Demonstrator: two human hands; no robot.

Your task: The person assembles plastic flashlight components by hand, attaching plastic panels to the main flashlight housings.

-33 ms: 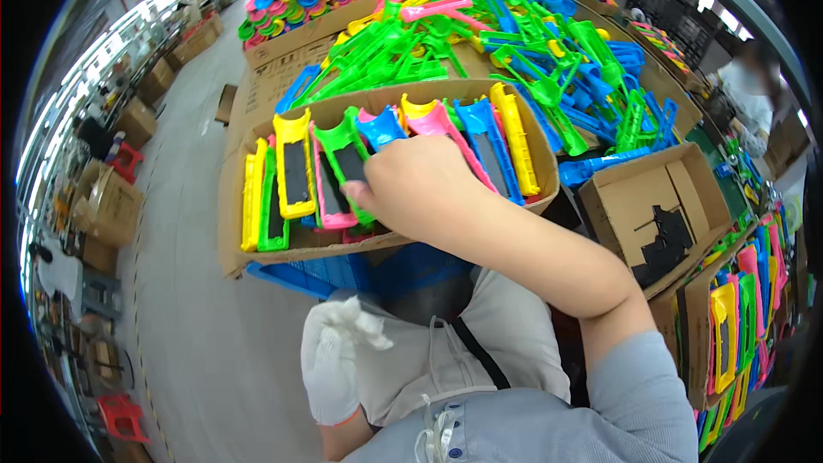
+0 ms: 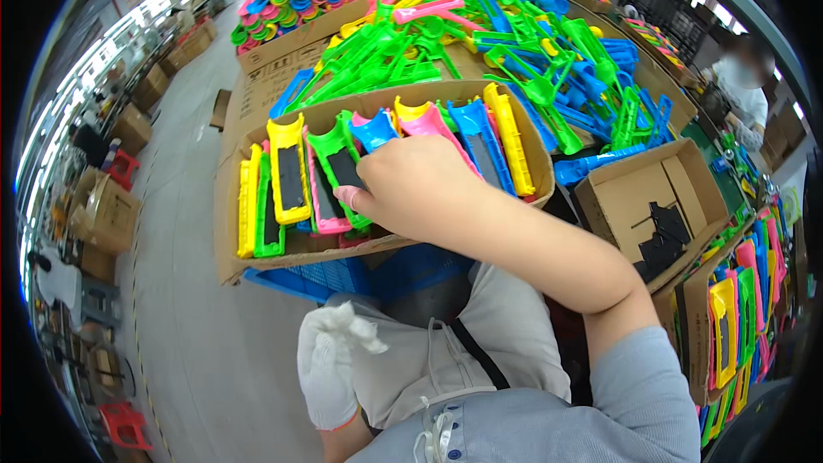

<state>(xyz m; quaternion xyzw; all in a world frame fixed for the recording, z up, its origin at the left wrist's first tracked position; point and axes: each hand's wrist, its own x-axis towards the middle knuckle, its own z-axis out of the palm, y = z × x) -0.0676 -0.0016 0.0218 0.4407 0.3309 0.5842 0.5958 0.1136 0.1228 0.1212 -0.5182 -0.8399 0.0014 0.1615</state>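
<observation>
Plastic frames (image 2: 291,173) in yellow, green, pink and blue stand in a row inside a long cardboard box (image 2: 228,231), in front of the person; several of them have a dark panel set in. The bare right hand (image 2: 416,184) is over the middle of this row, with its fingers bent downward and its thumb at a green frame (image 2: 327,145). Its other fingertips are hidden, so I cannot tell if they pinch something. The left hand (image 2: 328,377), in a white glove, is low near the lap, its fingers curled; a crumpled white cloth (image 2: 369,336) shows beside them, but whether it is gripped I cannot tell.

Behind the box lies a large heap of loose plastic parts (image 2: 407,51), mostly green and blue. On a cardboard flap (image 2: 283,69) left of the heap, dark printed marks like handling symbols are visible. To the right, a smaller open carton (image 2: 600,216) contains black pieces (image 2: 664,236). Below the long box appears a blue crate (image 2: 300,279).
</observation>
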